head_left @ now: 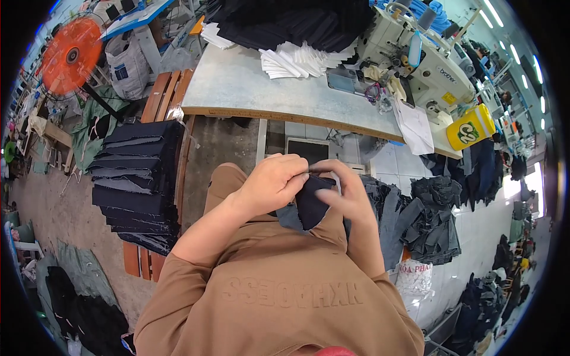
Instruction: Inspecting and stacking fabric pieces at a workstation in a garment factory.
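Over my lap hangs a small dark navy cloth piece (311,204), with a greyer underside showing at its lower left. My left hand (274,183) is closed, pinching the piece's top edge between thumb and fingers. At the cloth's right side is my right hand (351,193), its fingers curved at the top corner and its thumb in front of the cloth. That thumb and the fingertips are smeared by motion, so how firmly they grip cannot be made out.
Ahead stands a worktable (237,83) with a sewing machine (427,65), a yellow tub (470,127), white pieces (297,61) and a dark cloth heap (291,21). Left, a wooden bench (138,261) bears stacked dark pieces (139,184). Grey cloth (433,219) hangs at right. An orange fan (71,55) stands far left.
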{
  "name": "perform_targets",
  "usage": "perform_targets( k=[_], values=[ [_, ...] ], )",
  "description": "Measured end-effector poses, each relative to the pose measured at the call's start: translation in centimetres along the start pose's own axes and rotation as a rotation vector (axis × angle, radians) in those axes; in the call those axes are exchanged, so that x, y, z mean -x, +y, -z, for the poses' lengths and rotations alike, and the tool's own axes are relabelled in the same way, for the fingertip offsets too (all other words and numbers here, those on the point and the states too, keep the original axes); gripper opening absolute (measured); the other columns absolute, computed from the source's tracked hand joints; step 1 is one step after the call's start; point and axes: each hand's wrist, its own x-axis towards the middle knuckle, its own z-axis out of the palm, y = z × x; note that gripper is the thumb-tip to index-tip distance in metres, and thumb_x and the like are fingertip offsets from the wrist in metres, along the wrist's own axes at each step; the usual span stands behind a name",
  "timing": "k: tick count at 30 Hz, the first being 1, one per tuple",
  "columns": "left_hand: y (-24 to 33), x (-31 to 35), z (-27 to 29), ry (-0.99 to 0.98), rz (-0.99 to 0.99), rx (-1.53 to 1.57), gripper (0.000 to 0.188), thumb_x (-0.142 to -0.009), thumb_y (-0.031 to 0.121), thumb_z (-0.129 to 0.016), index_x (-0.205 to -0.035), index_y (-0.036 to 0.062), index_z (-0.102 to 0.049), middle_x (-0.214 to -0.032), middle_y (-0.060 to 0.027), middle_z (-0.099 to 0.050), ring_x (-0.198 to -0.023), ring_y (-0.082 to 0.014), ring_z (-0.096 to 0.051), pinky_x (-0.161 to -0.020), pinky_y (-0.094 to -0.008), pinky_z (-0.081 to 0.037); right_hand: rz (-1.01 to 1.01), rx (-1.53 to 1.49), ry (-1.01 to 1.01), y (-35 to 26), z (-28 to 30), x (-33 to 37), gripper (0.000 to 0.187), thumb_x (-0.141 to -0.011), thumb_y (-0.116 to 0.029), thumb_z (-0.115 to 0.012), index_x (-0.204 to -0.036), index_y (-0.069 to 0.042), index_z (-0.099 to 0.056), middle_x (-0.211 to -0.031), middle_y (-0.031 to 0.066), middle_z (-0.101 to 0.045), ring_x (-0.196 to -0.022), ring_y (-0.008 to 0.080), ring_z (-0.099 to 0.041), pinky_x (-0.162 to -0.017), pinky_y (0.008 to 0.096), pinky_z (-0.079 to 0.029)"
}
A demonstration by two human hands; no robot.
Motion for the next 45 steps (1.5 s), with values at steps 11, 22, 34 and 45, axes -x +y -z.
perform_targets(
  k=[11, 22, 34, 45],
  values=[
    [-1.1, 0.5, -0.2, -0.048, 0.098, 0.381, 0.01, -0.084, 0.009, -0.056, -0.083, -0.0002, -0.053, -0.073, -0.0064, -0.053, -0.063, -0.0124, -0.052, -0.055, -0.0258, -0.043, -0.236, -0.237, 0.006, 0.7, -1.3, 0.0, 0.012, -0.083, -0.012, -0.064, -0.086, 0.0, -0.064, -0.076, 0.0021, -0.06, -0.072, 0.007, -0.054, -0.063, 0.0218, -0.041],
    [-0.5, -0.1, 0.8, -0.071, 0.206, 0.457, 0.011, -0.079, 0.009, -0.06, -0.085, 0.0013, -0.054, -0.073, -0.0055, -0.052, -0.07, -0.0134, -0.05, -0.065, -0.0279, -0.042, -0.068, -0.581, 0.01, 2.1, -1.9, -0.9, 0.012, -0.086, -0.01, -0.061, -0.079, 0.0, -0.059, -0.08, 0.0014, -0.058, -0.075, 0.008, -0.052, -0.066, 0.0224, -0.04],
    [0.6, -1.7, 1.9, -0.013, 0.251, 0.609, 0.011, -0.081, -0.002, -0.059, -0.091, 0.0007, -0.058, -0.08, -0.0026, -0.053, -0.07, -0.0086, -0.053, -0.061, -0.0224, -0.043, -0.168, -0.772, -0.143, 3.5, 0.1, -2.5, 0.079, -0.069, -0.058, -0.063, -0.117, 0.003, -0.048, -0.106, 0.011, -0.058, -0.098, 0.0164, -0.056, -0.083, 0.0266, -0.042],
    [-5.4, 2.5, 10.0, 0.562, 0.309, 0.924, 0.03, -0.073, -0.004, -0.052, -0.102, -0.0003, -0.058, -0.097, -0.0087, -0.062, -0.09, -0.0167, -0.059, -0.081, -0.0275, -0.045, -0.366, -0.869, -0.279, 7.2, 2.3, 2.6, 0.013, -0.08, -0.01, -0.064, -0.088, -0.003, -0.058, -0.093, 0.0036, -0.058, -0.086, 0.0119, -0.055, -0.075, 0.0234, -0.041]
  ],
)
